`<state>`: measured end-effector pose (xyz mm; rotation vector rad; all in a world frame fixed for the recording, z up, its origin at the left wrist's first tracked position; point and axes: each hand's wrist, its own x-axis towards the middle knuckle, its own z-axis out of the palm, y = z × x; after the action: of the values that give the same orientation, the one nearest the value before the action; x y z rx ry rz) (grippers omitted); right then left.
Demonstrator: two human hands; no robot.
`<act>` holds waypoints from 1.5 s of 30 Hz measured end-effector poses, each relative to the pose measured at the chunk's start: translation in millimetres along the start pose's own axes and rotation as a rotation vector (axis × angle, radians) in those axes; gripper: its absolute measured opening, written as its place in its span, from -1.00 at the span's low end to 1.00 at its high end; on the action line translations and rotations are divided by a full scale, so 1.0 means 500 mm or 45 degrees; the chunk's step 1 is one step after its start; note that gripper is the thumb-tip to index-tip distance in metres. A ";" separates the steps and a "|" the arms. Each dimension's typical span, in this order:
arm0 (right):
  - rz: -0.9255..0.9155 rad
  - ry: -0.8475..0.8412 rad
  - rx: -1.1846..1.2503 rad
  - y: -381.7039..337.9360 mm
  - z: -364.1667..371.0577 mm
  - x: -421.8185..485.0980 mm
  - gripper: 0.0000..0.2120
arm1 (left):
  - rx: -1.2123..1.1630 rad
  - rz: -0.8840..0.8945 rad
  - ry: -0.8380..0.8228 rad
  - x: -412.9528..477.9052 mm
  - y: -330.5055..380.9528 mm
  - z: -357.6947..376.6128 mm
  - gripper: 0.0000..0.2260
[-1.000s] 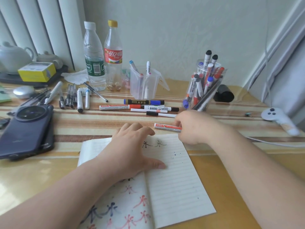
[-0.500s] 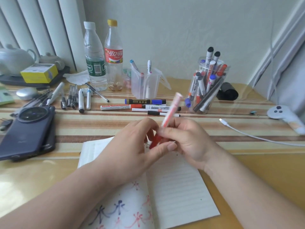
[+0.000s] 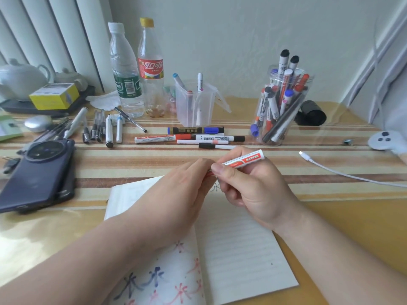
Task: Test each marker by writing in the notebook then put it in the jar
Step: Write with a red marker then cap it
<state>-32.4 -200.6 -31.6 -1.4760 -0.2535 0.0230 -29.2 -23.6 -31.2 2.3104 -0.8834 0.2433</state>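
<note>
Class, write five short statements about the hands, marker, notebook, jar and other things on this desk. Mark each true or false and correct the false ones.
1. The left hand and right hand both hold the marker. True.
2. The jar lies on its side. False: it stands upright with markers in it.
3. The notebook is closed. False: it lies open beneath the hands.
4. A phone lies left of the notebook. True.
5. The cable is plugged into the phone. False: its plug lies free on the table, right of the hands.
</note>
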 end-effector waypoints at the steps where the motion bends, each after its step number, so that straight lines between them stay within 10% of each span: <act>1: -0.006 0.000 -0.014 0.000 0.003 -0.001 -0.88 | -0.015 -0.007 -0.008 -0.001 0.002 -0.001 -0.88; 16: 0.022 0.277 -0.164 -0.022 -0.111 0.021 -0.78 | 0.253 -0.214 -0.336 -0.006 -0.025 -0.003 0.02; 21: 0.282 0.099 -0.186 -0.013 -0.123 0.022 -0.83 | 0.220 -0.235 -0.349 0.001 -0.036 0.002 0.08; 45: 0.166 0.135 -0.716 -0.002 -0.111 0.031 -0.92 | 0.215 -0.283 -0.359 0.005 -0.037 0.002 0.12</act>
<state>-7.3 -252.3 -32.4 -2.0452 -0.0763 -0.0234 -15.0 -15.1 -40.3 2.6199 -0.7523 -0.1105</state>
